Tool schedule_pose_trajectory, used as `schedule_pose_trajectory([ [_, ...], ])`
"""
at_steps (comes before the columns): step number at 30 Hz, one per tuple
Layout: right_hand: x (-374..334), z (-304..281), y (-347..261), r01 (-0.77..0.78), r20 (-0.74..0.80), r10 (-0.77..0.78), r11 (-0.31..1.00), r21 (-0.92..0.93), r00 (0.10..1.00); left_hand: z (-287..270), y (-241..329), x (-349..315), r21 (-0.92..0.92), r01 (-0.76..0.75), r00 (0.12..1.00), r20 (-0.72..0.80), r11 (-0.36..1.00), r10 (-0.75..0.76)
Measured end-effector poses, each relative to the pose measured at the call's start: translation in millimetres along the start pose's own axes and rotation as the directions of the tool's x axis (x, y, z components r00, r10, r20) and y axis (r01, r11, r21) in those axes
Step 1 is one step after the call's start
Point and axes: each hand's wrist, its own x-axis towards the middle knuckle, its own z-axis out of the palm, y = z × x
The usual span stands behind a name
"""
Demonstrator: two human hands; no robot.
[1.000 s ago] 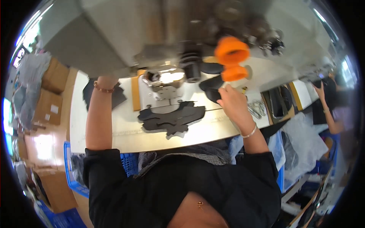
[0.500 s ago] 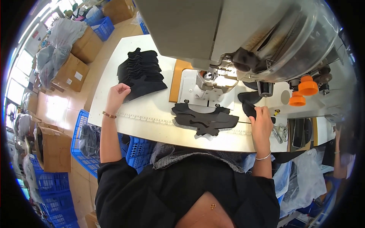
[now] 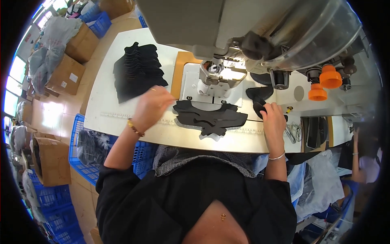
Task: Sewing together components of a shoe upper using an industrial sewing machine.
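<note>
My left hand [image 3: 153,106], smeared by motion, hovers over the table between the fanned stack of black fabric pieces [image 3: 140,73] and a small pile of black cut pieces [image 3: 211,118]. Whether its fingers hold anything cannot be made out. That small pile lies in front of the sewing machine's needle area [image 3: 222,77]. On the right, my right hand [image 3: 274,120] pinches a dark curved piece [image 3: 258,106] at the edge of other black pieces [image 3: 261,93]. Its fingertips are closed on it.
The sewing machine head [image 3: 187,24] overhangs the white table [image 3: 109,97]. Orange knobs [image 3: 330,77] stick out at right. Metal scissors or snips [image 3: 293,133] lie near the right edge. Blue crates [image 3: 77,152] and cardboard boxes [image 3: 67,75] stand left on the floor.
My left hand has left the fanned stack and moved right, toward the small pile. My right hand stays at the dark piece on the right. The whole view has shifted slightly.
</note>
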Motion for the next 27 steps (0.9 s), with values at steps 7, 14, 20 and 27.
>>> schedule_pose_trajectory([
  [7, 12, -16, -12, 0.164, -0.112, -0.152, 0.981, 0.102, 0.982, 35, 22, 23, 0.004, -0.200, 0.950, 0.245, 0.980, 0.193],
  [14, 48, -60, -45, 0.333, -0.099, -0.339, 0.756, 0.563, 0.936, 28, 14, 38, -0.025, -0.129, 0.896, 0.426, 0.991, 0.127],
  [20, 76, -76, -64, 0.280, -0.011, -0.367, 0.691, 0.667, 0.930, 25, 21, 44, 0.082, -0.158, 0.913, 0.392, 0.984, 0.114],
  [27, 87, -74, -65, 0.196, -0.094, -0.195, 0.610, 0.768, 0.976, -20, 90, 64, 0.348, -0.408, 0.881, -0.094, 0.844, 0.464],
])
